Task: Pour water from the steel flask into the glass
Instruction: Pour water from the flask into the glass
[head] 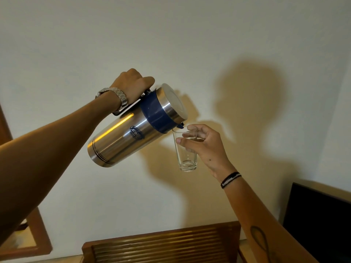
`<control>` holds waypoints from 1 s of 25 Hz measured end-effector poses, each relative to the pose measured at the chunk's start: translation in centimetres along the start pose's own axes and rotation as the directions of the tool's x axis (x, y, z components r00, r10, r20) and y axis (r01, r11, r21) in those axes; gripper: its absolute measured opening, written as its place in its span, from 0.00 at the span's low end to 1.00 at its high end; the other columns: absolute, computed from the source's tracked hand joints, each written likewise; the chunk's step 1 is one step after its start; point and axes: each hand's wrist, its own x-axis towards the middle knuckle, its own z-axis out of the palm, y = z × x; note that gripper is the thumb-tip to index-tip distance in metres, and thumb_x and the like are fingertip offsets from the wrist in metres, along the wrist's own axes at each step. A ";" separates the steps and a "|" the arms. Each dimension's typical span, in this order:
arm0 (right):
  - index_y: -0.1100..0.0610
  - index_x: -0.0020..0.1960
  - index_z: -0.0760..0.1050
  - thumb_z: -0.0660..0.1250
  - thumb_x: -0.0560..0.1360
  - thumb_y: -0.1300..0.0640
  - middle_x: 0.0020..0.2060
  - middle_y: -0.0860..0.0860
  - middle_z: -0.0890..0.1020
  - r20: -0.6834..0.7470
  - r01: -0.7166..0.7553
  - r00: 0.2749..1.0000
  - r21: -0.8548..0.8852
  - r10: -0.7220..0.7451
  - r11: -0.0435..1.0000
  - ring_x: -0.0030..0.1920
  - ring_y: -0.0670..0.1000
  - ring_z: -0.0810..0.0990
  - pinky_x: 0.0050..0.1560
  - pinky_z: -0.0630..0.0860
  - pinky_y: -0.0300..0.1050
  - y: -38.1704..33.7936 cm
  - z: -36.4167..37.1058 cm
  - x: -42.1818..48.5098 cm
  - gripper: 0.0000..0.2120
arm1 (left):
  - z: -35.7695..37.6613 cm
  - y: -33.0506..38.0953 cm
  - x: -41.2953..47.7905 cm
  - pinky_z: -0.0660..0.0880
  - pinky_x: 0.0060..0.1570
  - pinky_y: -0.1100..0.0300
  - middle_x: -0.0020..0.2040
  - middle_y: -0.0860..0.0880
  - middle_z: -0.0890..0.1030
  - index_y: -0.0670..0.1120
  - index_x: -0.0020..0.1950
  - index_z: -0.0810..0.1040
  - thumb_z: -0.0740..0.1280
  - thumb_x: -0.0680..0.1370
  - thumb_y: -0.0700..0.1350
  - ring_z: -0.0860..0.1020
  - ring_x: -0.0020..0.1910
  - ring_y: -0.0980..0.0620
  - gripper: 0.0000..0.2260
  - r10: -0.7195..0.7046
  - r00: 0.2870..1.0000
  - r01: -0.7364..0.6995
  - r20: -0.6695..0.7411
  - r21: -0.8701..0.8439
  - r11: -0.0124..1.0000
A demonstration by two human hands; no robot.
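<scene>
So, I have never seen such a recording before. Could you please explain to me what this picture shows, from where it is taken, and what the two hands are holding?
There is no machine here, only a person's two bare hands. The single picture comes from a camera worn on the person's head. The left hand grips the handle of a steel flask, tilted so its dark blue spout meets the rim of a glass. The right hand holds that glass up in the air, roughly upright. The glass looks nearly empty; I cannot make out any water flowing. Behind is a plain wall, and wooden furniture lies below.
</scene>
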 end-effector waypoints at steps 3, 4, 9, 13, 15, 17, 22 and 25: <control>0.49 0.60 0.83 0.87 0.57 0.42 0.54 0.52 0.91 -0.002 0.004 1.000 -0.009 -0.004 1.000 0.56 0.53 0.90 0.64 0.85 0.65 0.1 0.1 0.1 0.34 | -0.2 0.6 0.1 0.63 0.34 0.50 0.31 0.48 0.64 0.50 0.32 0.60 0.62 0.79 0.47 0.65 0.33 0.45 0.17 0.044 0.998 -0.045 0.042 0.007 0.999; 0.49 0.60 0.83 0.87 0.57 0.42 0.53 0.52 0.91 -0.002 0.008 1.000 -0.013 -0.008 1.000 0.56 0.53 0.90 0.64 0.85 0.66 0.1 0.2 0.1 0.34 | -0.5 0.9 0.1 0.60 0.33 0.52 0.30 0.49 0.63 0.48 0.31 0.61 0.62 0.75 0.52 0.61 0.32 0.47 0.16 0.006 0.999 -0.002 0.049 -0.075 0.997; 0.49 0.61 0.83 0.87 0.57 0.42 0.53 0.52 0.91 0.000 0.012 1.000 -0.008 -0.012 1.000 0.56 0.54 0.90 0.65 0.84 0.66 0.1 0.4 0.2 0.34 | -1.2 1.7 1.1 0.57 0.33 0.54 0.30 0.48 0.63 0.45 0.31 0.62 0.59 0.70 0.56 0.59 0.31 0.48 0.17 0.027 0.990 -0.023 0.142 -0.026 0.999; 0.49 0.60 0.83 0.87 0.57 0.42 0.53 0.52 0.91 0.006 0.018 1.000 -0.006 -0.018 1.000 0.56 0.53 0.90 0.64 0.84 0.66 0.0 0.8 0.0 0.34 | -1.5 1.5 1.9 0.62 0.30 0.55 0.31 0.47 0.68 0.45 0.33 0.66 0.56 0.72 0.59 0.66 0.31 0.47 0.18 0.028 0.986 -0.042 0.164 0.083 0.996; 0.49 0.60 0.83 0.86 0.57 0.42 0.53 0.52 0.91 0.006 0.023 1.000 -0.007 -0.023 1.000 0.56 0.53 0.90 0.64 0.84 0.66 0.0 0.9 0.0 0.34 | -1.5 1.5 2.2 0.66 0.30 0.58 0.33 0.48 0.71 0.46 0.35 0.70 0.58 0.73 0.59 0.69 0.30 0.50 0.17 0.002 0.991 -0.017 0.136 0.107 0.994; 0.49 0.60 0.83 0.86 0.57 0.42 0.53 0.51 0.91 0.005 0.029 1.000 -0.004 -0.029 1.000 0.56 0.53 0.91 0.65 0.84 0.66 0.0 1.0 0.0 0.34 | -1.4 1.5 2.5 0.67 0.30 0.59 0.33 0.48 0.73 0.47 0.35 0.70 0.59 0.72 0.60 0.70 0.30 0.52 0.17 -0.010 0.991 -0.007 0.132 0.128 0.992; 0.49 0.62 0.83 0.87 0.57 0.42 0.53 0.51 0.91 0.004 0.027 1.000 -0.003 -0.027 1.000 0.56 0.54 0.90 0.67 0.83 0.66 0.4 1.3 0.0 0.35 | -1.5 2.6 2.7 0.67 0.30 0.59 0.34 0.48 0.73 0.47 0.36 0.70 0.58 0.72 0.61 0.70 0.31 0.51 0.18 0.001 0.982 -0.040 0.187 0.205 0.978; 0.50 0.62 0.83 0.87 0.57 0.42 0.53 0.51 0.91 0.010 0.024 1.000 -0.004 -0.024 1.000 0.56 0.53 0.90 0.66 0.83 0.66 0.6 1.4 -0.1 0.36 | -1.8 3.1 2.8 0.62 0.34 0.52 0.31 0.47 0.67 0.45 0.32 0.64 0.57 0.67 0.61 0.63 0.31 0.44 0.19 0.049 0.965 -0.102 0.256 0.198 0.975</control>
